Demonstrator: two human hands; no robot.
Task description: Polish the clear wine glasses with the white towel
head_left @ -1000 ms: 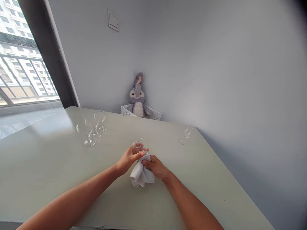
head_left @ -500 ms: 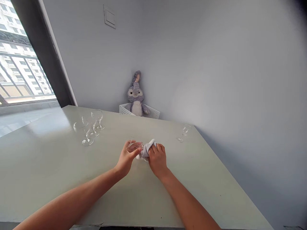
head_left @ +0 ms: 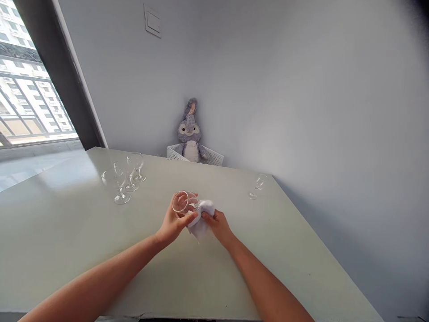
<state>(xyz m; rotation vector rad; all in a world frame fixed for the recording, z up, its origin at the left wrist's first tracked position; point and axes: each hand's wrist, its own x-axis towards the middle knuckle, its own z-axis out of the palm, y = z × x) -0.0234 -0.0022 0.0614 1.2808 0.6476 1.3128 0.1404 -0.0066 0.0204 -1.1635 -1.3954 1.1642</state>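
A tilted wine glass [head_left: 182, 202] is clasped by the curled left hand [head_left: 173, 221] mid-way along the worktop [head_left: 275, 250]; a white cloth [head_left: 202, 227] is pinched against it by the right hand [head_left: 217, 225]; if the smooth bowl slipped, it could be broken on the hard surface.

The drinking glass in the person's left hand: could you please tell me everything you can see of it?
It is a clear, colourless drinking glass with a thin round rim and a wide bowl; any stem or foot is hidden. It is tilted, its mouth facing up and toward the image's left. The left hand grips the bowl, and its other end meets a white cloth held by the right hand.
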